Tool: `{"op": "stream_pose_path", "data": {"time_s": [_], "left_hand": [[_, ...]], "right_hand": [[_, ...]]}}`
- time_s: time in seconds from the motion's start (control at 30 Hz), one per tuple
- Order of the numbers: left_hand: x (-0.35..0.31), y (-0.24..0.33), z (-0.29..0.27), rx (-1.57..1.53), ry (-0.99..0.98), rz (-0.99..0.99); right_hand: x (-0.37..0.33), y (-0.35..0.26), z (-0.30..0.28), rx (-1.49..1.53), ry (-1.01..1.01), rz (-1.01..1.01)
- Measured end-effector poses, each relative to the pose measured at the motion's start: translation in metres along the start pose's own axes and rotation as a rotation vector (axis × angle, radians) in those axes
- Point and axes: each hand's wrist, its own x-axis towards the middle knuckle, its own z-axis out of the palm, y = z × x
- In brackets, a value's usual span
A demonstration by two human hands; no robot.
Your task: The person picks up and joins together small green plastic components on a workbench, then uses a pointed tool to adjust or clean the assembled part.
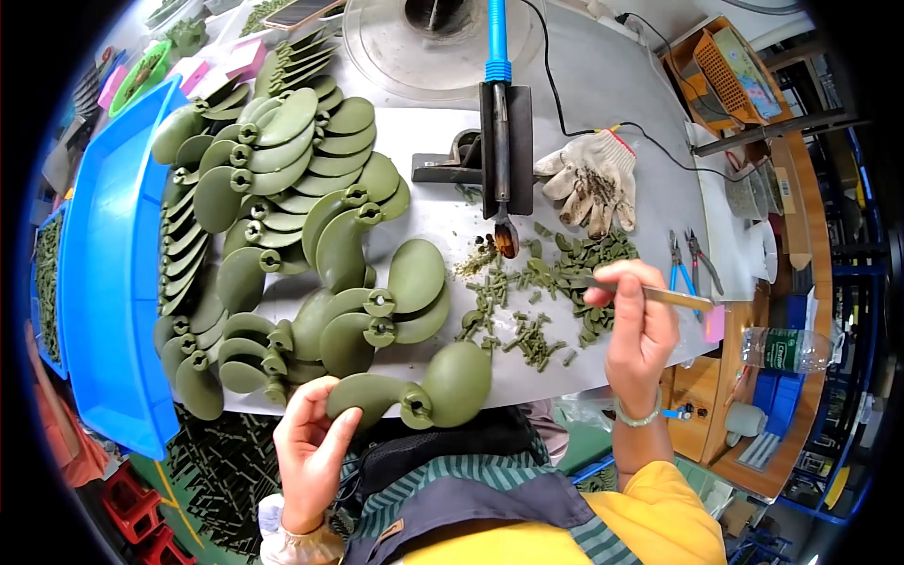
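Observation:
Close to the table's near edge, my left hand [315, 438] pinches one blade of an olive-green two-bladed plastic propeller [459, 381], its notched hub facing up. My right hand [640, 325] grips a slim metal tool [680, 298] with a brassy handle end; its narrow tip points left over a heap of green scraps [603, 250]. Whether it is a knife or tweezers I cannot tell. Short green offcuts [532, 344] lie between the hands. Many more propellers [278, 155] are stacked in overlapping rows on the left of the table.
A blue-handled soldering iron [498, 42] rests in a black stand, its browned tip toward me. Beside it are a soiled work glove [595, 179] and pliers [702, 264]. A blue tray [118, 282] stands left; a plastic bottle [786, 349] lies right. A black cable [556, 94] crosses the back.

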Motion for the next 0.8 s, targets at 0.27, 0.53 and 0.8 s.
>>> {"op": "stream_pose_path", "data": {"time_s": [0.27,0.53,0.8], "left_hand": [[0.021,-0.029,0.036,-0.341,-0.154,-0.252],[0.029,-0.032,0.05,-0.371,-0.191,-0.309],[0.031,-0.041,0.063,-0.43,-0.167,-0.325]], "right_hand": [[0.035,0.01,0.021,-0.109,-0.126,-0.06],[0.04,0.018,0.027,-0.141,-0.149,-0.039],[0.039,0.021,0.026,-0.104,-0.129,-0.043]]}}
